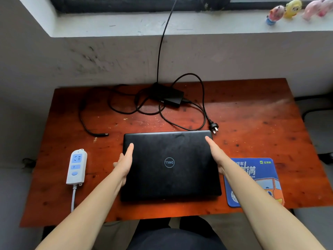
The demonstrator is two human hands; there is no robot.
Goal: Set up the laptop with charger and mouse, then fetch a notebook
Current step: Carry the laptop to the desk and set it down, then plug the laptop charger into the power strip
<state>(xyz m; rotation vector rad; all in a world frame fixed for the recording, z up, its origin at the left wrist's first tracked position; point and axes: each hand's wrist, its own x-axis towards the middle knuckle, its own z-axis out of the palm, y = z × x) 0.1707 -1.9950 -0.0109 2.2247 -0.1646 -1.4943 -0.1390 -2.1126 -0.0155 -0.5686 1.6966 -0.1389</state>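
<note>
We see the closed laptop (170, 165) lying at centre frame on the desk (261, 123), our left hand (124, 164) and right hand (216, 156) flat against its side edges, each grip pressed on it. Above it sprawls the charger (168, 96) and its cable; a power strip (76, 166) lies at left, a mouse pad (255, 181) at right.

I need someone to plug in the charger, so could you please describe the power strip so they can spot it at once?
Start at the reddish wooden desk and find the closed black laptop in its middle. The power strip lies left of the laptop, beyond the left hand. It is the only white thing on the desk, with pale blue sockets and a white cord running off the near edge.
</note>
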